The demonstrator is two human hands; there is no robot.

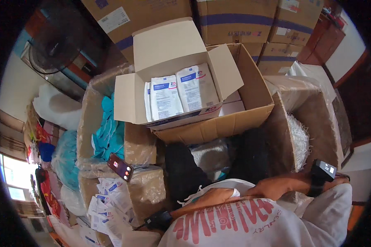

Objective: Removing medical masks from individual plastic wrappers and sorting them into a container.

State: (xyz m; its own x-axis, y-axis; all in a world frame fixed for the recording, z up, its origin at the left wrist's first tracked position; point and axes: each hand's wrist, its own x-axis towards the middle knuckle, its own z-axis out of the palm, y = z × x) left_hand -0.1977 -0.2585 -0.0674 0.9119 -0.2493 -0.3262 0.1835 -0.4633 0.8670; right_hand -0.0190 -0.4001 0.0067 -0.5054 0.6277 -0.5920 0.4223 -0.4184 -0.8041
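Observation:
My left hand (216,196) and my right hand (260,190) are close together in front of my waist, above my lap. A small white patch (235,192) shows at the left hand's fingertips; whether it is held or worn cannot be told. Beside the left hand, thin white cord (189,197) and a little teal show against the pale shirt (218,222). The fingers of both hands are mostly hidden. Beyond my knees, an open white carton (185,119) holds upright white packets (165,98) with blue print. It rests on a larger brown box (218,131).
Left stands a plastic-lined box of teal pieces (108,133); a phone (120,167) lies at its near edge. Nearer is a box of loose white packets (107,206). Right, another box (278,127) holds white strands (299,138). Closed cartons (237,22) are stacked behind. A fan (53,51) stands far left.

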